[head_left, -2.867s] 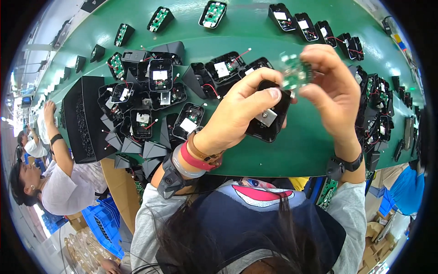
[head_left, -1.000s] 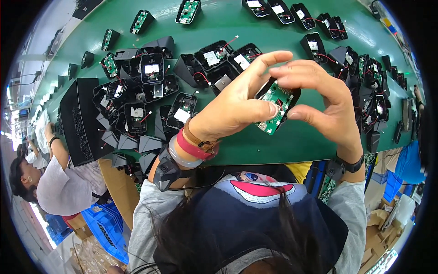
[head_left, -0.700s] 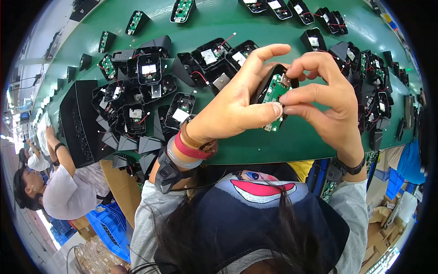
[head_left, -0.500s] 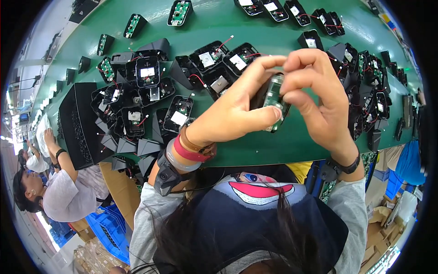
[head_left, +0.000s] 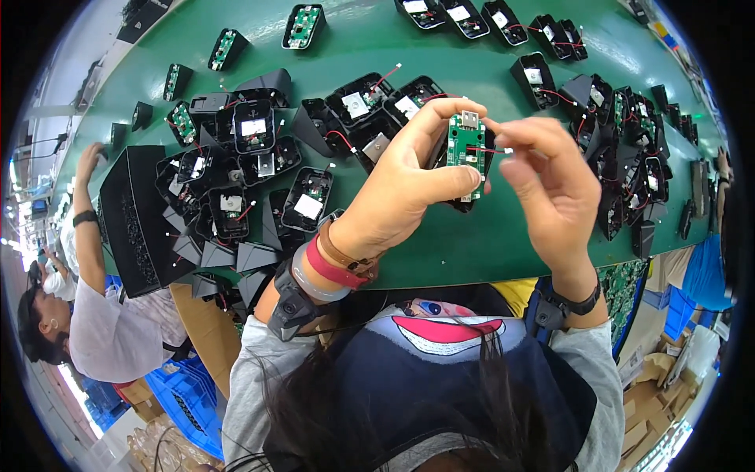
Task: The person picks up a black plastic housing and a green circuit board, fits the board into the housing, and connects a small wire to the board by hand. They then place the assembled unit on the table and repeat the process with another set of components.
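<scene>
My left hand [head_left: 397,185] is closed around a black plastic housing [head_left: 462,207], its thumb lying on the lower part of a green circuit board [head_left: 457,153]. The board faces up and has a silver metal port at its top end. A short red-and-black wire [head_left: 489,149] with a small white plug runs from the board to the right. Beside the plug is my right hand [head_left: 554,189], slightly blurred, with thumb and index finger apart on either side of it. No firm grip on the plug shows.
On the green table [head_left: 409,263], black housings [head_left: 255,126] with boards and wires cluster left, behind my hands and right [head_left: 629,173]. More housings [head_left: 303,27] line the far side. A black foam-lined box [head_left: 138,228] stands left. Another person [head_left: 118,326] reaches over the table at left.
My left hand has turned the housing so the board faces up and its wire shows. My right hand has drawn slightly away to the right. The person at left has reached farther over the table.
</scene>
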A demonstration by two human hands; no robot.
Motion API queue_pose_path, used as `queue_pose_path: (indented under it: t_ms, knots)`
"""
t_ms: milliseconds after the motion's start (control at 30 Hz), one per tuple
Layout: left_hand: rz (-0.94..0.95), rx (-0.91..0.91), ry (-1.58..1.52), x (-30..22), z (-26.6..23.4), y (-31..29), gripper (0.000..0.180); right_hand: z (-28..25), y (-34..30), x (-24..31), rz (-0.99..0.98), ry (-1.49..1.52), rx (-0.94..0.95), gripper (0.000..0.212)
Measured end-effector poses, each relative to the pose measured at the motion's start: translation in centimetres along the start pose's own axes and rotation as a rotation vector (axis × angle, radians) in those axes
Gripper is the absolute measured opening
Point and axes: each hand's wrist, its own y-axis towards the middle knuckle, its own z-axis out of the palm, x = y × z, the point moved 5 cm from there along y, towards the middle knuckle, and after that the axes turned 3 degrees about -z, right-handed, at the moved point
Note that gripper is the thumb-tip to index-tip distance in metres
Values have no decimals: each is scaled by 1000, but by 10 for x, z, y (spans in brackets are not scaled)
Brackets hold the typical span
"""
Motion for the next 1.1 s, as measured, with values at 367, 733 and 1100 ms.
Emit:
queue_pose_path:
  t_ms: [367, 733, 1100]
  knots:
    - [-61, 14, -84, 7, 1, 1, 60, 13, -11, -21, 271, 532, -170, 16]
    - [241, -24, 286, -1, 4, 1, 65, 6, -7, 4, -1, -193, -48, 16]
    - [361, -109, 463, -6, 2, -1, 53, 6, 1, 7, 76, -239, -9, 47]
